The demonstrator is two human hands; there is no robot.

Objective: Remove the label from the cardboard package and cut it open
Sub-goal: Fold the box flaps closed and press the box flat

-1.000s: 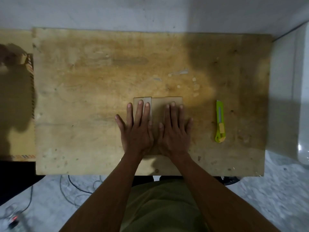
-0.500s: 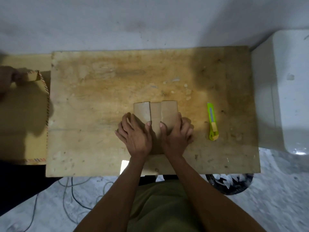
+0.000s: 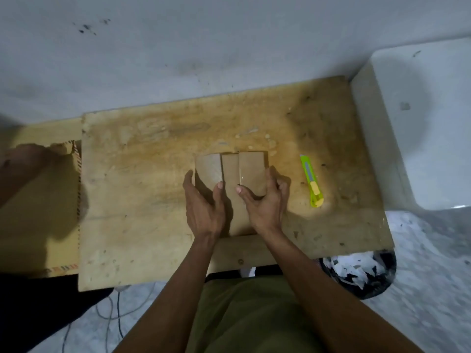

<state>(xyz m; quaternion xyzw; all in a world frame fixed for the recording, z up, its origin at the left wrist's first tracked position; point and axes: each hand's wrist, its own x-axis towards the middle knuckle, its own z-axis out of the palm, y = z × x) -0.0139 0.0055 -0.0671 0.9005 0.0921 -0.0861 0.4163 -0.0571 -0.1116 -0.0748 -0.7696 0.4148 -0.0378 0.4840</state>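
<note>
- Cardboard package [image 3: 230, 174]: it lies flat on the counter [image 3: 142, 194], directly between your two hands, with its long axis running away from you, from your wrists towards the wall.
- Left hand [image 3: 204, 207]: your fingers [image 3: 189, 180] curl round the package's left edge while the thumb presses on the top face beside the central strip. This is a partly closed grip that holds the cardboard.
- Right hand [image 3: 267, 202]: the mirror of the left. Your fingers wrap the right edge and the thumb tip rests on the top face close to the seam, so this hand too is clamped on the package.
- Top face: three lengthwise bands show ahead of your thumbs, a narrower strip in the middle with a panel either side. Whether that strip is the label or tape cannot be told from here.
- Utility knife [image 3: 312, 182]: green and yellow, it lies on the counter to the outside of your right-hand fingers, near but not touching, with its length roughly parallel to the package.
- Judgement: your right hand is the nearer one to the knife. The left can go on steadying the package when the right lets go.
- Judgement: neither peeling nor cutting appears begun.
</note>
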